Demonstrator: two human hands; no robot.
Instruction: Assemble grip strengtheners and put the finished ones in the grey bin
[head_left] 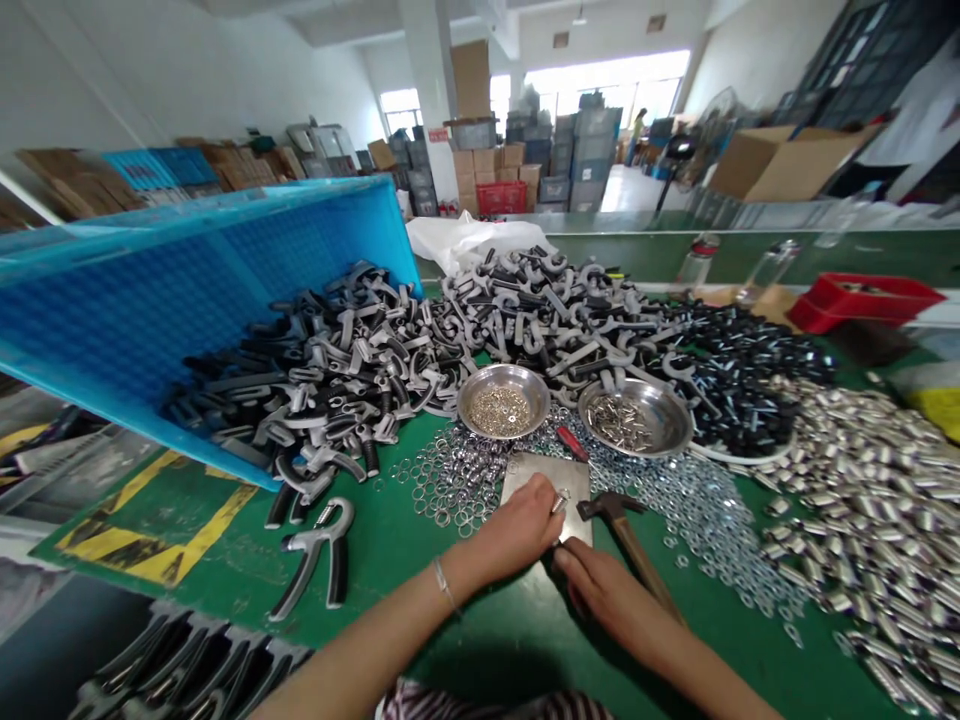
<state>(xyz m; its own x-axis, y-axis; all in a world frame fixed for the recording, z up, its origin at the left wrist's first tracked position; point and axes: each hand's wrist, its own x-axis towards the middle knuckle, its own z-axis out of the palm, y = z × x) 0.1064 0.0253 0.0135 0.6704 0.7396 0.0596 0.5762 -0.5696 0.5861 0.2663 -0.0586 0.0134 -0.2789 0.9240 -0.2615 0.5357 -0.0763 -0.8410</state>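
Observation:
My left hand (525,520) rests on a small steel plate (536,478) on the green table and pinches a small shiny metal part (559,503) at its fingertips. My right hand (600,590) lies just below it, fingers curled toward the same part, beside a hammer (626,530) whose wooden handle runs under the hand's far side. Whether the right hand grips anything is unclear. Two steel bowls stand behind the plate: one (504,400) with tiny brass-coloured pieces, one (634,418) with small pins.
A tipped blue crate (150,300) spills grey-black hand-gripper handles (360,370) across the table. Metal rings (450,480) lie around the plate, shiny springs or sleeves (862,480) at right, black parts (742,370) behind. An assembled hand gripper (319,550) lies at left. A red tray (862,300) sits far right.

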